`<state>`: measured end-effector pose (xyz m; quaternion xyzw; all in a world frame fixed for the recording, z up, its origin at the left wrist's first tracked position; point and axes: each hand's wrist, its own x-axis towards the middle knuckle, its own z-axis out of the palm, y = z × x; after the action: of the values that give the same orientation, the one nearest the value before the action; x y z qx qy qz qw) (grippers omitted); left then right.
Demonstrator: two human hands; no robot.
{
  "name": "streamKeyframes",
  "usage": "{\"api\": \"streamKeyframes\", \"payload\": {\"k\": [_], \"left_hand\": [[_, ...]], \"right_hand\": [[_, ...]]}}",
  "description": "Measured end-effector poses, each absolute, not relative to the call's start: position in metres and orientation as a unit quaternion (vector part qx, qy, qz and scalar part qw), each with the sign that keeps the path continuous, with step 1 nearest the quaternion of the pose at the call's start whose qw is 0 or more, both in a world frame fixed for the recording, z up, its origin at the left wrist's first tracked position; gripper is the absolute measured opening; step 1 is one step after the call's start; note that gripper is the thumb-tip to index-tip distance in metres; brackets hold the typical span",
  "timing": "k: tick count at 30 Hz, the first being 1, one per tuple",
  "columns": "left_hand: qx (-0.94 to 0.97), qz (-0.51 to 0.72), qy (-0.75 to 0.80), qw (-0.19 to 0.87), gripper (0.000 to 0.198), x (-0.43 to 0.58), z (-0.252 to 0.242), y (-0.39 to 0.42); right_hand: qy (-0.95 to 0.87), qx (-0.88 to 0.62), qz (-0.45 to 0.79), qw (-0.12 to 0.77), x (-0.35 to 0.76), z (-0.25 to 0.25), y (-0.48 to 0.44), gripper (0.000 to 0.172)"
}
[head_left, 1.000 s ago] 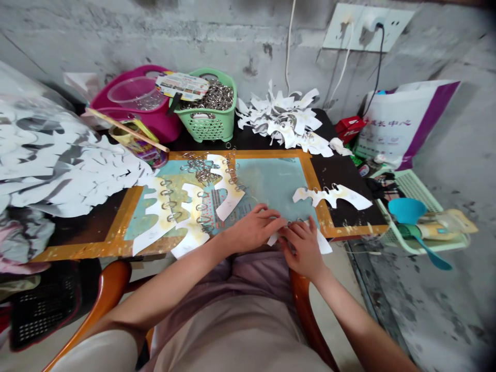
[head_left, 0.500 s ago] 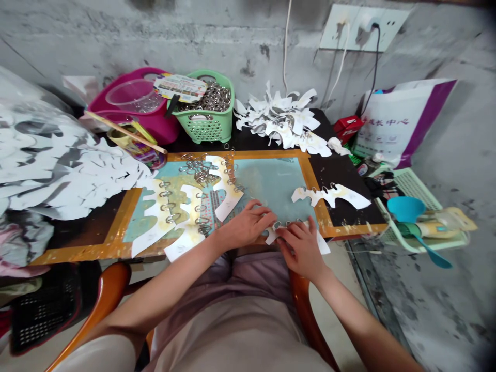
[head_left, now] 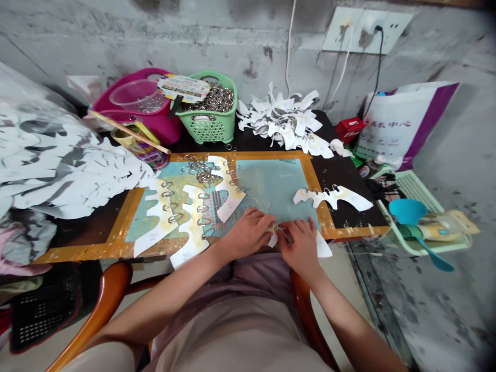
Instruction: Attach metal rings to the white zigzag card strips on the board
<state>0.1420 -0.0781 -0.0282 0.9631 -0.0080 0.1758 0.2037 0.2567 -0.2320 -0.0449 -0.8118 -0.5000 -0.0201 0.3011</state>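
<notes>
Both hands meet at the table's front edge over a white cut-out piece (head_left: 323,246). My left hand (head_left: 248,233) has its fingers curled at the piece's left end, thumb and fingertips pinching there. My right hand (head_left: 301,245) is closed on the middle of the same piece, covering most of it. Left of my hands lie similar white pieces with metal rings along their glue-stained edges: one upper piece (head_left: 228,191), one lower piece (head_left: 191,227) and one far-left piece (head_left: 158,217). Another ringed piece (head_left: 337,197) rests to the right. Loose metal rings (head_left: 202,168) are heaped behind.
A green basket (head_left: 207,126) full of rings and a magenta basket (head_left: 135,116) stand at the back, near a can (head_left: 141,150) with a stick. White cut-outs lie in a back pile (head_left: 284,119) and a large left heap (head_left: 73,155). A pale green tray (head_left: 422,188) holds utensils at right.
My fingertips have come closer together at the left end of the held piece. My right-hand fingers are more bent, and the view has shifted slightly.
</notes>
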Motion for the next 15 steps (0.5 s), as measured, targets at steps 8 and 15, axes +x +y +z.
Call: {"api": "streamKeyframes", "payload": {"k": [8,15], "left_hand": [[0.948,0.199,0.087,0.232,0.029,0.140,-0.026,-0.092],[0.969,0.142,-0.044,0.195,0.026,0.161,-0.018,-0.081]], "right_hand": [[-0.519,-0.810,-0.005,0.271,0.257,-0.043,-0.238,0.013],[-0.551,-0.796,-0.034,0.250,0.259,-0.048,-0.243,0.021]]}}
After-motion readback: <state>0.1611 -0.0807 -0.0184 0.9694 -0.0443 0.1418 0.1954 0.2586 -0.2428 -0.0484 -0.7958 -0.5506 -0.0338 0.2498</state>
